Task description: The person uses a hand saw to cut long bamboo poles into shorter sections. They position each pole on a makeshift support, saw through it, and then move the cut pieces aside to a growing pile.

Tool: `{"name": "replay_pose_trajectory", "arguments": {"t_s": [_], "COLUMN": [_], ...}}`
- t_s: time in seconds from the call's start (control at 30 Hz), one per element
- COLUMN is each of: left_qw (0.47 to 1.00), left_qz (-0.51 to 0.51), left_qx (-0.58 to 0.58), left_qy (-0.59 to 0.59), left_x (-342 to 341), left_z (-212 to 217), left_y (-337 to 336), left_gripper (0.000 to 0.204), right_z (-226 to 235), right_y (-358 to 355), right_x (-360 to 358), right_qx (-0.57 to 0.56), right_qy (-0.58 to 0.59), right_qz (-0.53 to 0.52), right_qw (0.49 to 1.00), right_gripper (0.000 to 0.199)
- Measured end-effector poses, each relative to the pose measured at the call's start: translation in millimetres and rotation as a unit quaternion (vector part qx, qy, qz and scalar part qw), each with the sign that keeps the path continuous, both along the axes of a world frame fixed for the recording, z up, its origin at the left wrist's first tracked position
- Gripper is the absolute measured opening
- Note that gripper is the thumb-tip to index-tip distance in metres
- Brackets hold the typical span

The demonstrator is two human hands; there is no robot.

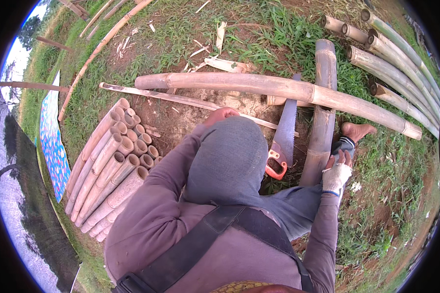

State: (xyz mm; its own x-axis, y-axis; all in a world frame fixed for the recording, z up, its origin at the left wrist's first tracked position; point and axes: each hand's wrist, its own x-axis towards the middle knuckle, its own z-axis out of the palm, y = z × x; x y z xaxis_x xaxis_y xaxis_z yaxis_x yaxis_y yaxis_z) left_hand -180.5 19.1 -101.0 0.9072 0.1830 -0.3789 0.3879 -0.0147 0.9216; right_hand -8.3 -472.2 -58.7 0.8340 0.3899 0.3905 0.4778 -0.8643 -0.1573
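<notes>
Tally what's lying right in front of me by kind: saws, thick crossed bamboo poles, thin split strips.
Handsaw: 1
Thick crossed bamboo poles: 2
Thin split strip: 1
Total: 4

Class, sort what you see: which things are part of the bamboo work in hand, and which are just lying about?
In use: right hand on the upright-lying bamboo pole; hand saw; long crosswise pole; left hand.

Lying about: stack of cut bamboo pieces; spare poles; blue patterned cloth; shavings.
</notes>
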Motion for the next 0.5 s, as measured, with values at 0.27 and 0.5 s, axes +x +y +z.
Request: {"name": "replay_pose_trajectory", "arguments": {"t_s": [0.27,0.5], "left_qw": [0.961,0.827], "left_qz": [0.164,0.014], "left_qx": [0.219,0.516], "left_qy": [0.036,-0.223], "left_x": [-29,91], "left_z": [-28,17], "left_y": [-10,10], "left_gripper": [0.043,0.064], "right_z": [-24,-31], "right_y": [131,152], "right_x": [-87,-97], "right_qx": [-0.255,-0.356], "right_qy": [0.328,0.401], "right_qz": [0.235,0.191], "right_qw": [0.879,0.822], "right_gripper": [0.034,0.029]}}
